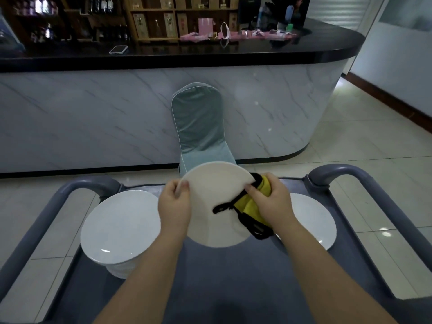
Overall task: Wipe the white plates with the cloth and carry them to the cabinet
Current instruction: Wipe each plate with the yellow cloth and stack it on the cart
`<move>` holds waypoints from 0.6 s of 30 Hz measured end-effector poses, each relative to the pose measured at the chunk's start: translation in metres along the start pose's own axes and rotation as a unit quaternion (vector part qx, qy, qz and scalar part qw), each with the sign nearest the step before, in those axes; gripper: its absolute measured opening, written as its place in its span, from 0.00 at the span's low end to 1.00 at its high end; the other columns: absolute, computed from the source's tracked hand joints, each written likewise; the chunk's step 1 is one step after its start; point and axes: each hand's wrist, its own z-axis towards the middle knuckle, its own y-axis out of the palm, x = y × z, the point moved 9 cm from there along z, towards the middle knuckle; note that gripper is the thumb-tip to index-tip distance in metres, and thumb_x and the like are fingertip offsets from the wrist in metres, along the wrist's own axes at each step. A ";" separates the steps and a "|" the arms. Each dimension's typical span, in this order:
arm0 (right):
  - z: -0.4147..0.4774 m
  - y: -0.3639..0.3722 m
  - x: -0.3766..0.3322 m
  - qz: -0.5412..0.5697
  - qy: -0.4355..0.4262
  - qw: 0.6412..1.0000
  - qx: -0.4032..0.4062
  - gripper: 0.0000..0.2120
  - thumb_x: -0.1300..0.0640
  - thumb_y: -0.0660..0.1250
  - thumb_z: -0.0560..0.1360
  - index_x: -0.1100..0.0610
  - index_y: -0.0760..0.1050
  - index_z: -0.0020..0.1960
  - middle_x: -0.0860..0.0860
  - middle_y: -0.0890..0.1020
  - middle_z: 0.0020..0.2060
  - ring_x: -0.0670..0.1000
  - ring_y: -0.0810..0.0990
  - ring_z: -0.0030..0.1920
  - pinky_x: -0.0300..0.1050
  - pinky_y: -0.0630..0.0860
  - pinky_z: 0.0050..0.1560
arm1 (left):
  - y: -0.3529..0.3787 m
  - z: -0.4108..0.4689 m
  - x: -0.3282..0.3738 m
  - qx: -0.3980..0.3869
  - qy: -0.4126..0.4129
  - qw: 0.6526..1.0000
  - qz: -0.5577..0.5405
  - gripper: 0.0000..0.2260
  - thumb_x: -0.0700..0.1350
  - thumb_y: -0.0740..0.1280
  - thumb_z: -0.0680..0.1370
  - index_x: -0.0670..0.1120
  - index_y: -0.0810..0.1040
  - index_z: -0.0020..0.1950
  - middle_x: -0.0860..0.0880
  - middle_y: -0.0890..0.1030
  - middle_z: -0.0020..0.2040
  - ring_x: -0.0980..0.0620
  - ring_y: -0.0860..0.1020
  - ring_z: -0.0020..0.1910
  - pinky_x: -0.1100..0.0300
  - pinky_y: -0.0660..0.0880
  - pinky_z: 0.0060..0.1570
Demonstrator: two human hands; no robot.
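One plate [210, 206] pinched by left hand [174, 206]; right hand [271, 202] grips cloth [250, 206] against it.

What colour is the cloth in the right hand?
The cloth is yellow with black edging; head view.

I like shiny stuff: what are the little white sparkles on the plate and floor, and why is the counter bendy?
In the head view, those are light glints on the left plate stack and floor tiles; the wide-angle lens bows the black counter; the far shelves look dim and blurry.
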 end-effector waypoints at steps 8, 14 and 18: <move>0.007 0.011 -0.108 -0.158 -0.288 0.944 -0.029 0.09 0.45 0.70 0.72 0.48 0.77 0.49 0.38 0.75 0.35 0.41 0.73 0.37 0.30 0.66 0.38 | 0.034 -0.032 0.130 -0.059 0.453 0.856 0.241 0.08 0.49 0.68 0.76 0.46 0.83 0.46 0.52 0.83 0.41 0.51 0.78 0.41 0.61 0.70 0.37; 0.016 0.001 -0.059 0.000 -0.100 0.994 -0.034 0.09 0.49 0.74 0.72 0.47 0.75 0.48 0.41 0.80 0.41 0.39 0.78 0.43 0.34 0.73 0.43 | -0.023 0.012 0.069 0.052 0.144 0.987 -0.039 0.09 0.46 0.70 0.76 0.59 0.79 0.37 0.61 0.80 0.34 0.64 0.76 0.35 0.68 0.71 0.37; -0.003 0.010 -0.007 0.004 -0.021 0.999 -0.033 0.07 0.53 0.73 0.73 0.49 0.75 0.44 0.42 0.80 0.37 0.38 0.78 0.40 0.40 0.71 0.41 | -0.012 -0.002 0.000 0.018 0.034 0.999 -0.005 0.03 0.47 0.66 0.79 0.52 0.78 0.47 0.52 0.82 0.43 0.49 0.79 0.46 0.54 0.74 0.44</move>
